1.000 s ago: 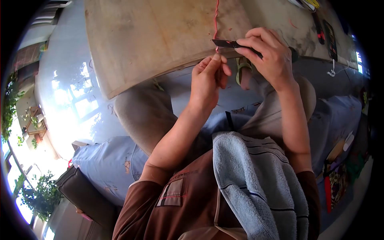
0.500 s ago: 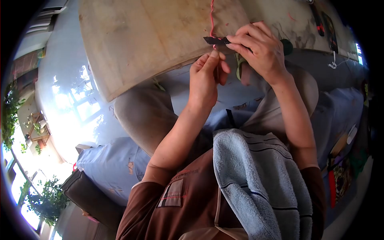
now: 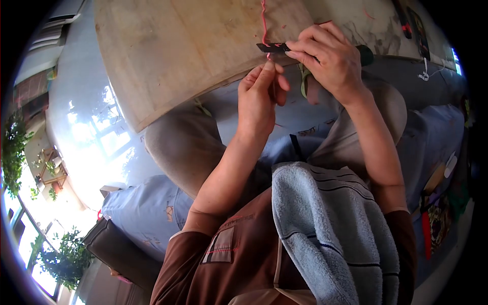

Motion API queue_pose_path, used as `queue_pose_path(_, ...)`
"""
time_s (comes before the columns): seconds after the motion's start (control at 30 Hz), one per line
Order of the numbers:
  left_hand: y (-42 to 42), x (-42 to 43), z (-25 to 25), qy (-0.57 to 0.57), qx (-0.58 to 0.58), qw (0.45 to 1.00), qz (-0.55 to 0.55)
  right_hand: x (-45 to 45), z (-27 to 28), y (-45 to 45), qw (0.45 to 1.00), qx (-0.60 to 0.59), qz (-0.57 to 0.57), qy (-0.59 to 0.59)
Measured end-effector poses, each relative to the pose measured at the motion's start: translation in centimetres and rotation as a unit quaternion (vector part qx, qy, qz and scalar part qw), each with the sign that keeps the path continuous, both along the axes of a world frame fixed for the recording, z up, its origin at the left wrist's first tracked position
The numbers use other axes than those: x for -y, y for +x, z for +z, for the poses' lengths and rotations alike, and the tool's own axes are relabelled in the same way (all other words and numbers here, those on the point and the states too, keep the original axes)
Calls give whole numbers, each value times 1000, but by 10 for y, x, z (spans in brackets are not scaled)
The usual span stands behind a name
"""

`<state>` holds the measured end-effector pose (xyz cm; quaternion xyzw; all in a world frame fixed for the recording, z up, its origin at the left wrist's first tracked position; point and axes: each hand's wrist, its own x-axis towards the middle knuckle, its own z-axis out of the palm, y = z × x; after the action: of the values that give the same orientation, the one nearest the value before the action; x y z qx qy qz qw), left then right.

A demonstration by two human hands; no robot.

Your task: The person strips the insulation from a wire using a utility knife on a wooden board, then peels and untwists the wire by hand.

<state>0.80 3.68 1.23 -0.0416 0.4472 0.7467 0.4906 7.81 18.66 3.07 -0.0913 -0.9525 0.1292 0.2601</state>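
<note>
A thin pink cord (image 3: 264, 23) runs down from the top edge over the wooden board (image 3: 188, 46). Near the board's front edge it meets a flat black blade-like piece (image 3: 269, 48), whose slanted tip points left. The thumb and fingers of my right hand (image 3: 328, 61) pinch the other end of this piece. Just below it, my left hand (image 3: 260, 89) is closed, with the pink cord's lower end between thumb and forefinger. Bits of pink show on and around the black piece. Its exact kind I cannot make out.
Small pink scraps lie on the board. A dark green round object (image 3: 365, 55) stands beyond my right hand. Black-and-red tools (image 3: 404, 23) lie at the upper right. A light blue towel (image 3: 325, 223) hangs over my front, and my knees are under the board's edge.
Both hands and the black piece appear slightly further up and left, along with a small shift of the whole view. Both grips stay the same.
</note>
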Motion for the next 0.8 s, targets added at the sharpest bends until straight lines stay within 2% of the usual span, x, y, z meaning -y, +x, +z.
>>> queue_pose_path(0.13, -1, 0, -2, 16, 31, 999, -1, 3, -7, 1, 996, -41, -11, 81)
queue_pose_path(0.27, -4, 1, -3, 46, 75, 996, -2, 1, -9, 0, 997, -38, 3, 66)
queue_pose_path(0.33, -2, 1, -2, 46, 65, 997, 3, 0, -4, -1, 999, -15, 7, 28)
queue_pose_path(0.53, 1, -1, 0, 15, 23, 1000, 6, 1, 1, 1, 999, 7, -10, 39)
queue_pose_path(0.63, -1, -1, 0, 7, 15, 1000, -1, -2, 5, 0, 1000, 8, -4, -16)
queue_pose_path(0.73, -2, -1, -1, 2, 8, 1000, -5, -9, 18, -1, 986, 74, -51, -139)
queue_pose_path(0.77, -1, 0, -2, 1, 5, 1000, -3, -14, 20, -2, 983, 29, -52, -176)
queue_pose_path(0.8, -1, 0, -1, -4, 0, 1000, -5, -17, 21, -4, 984, 39, -55, -164)
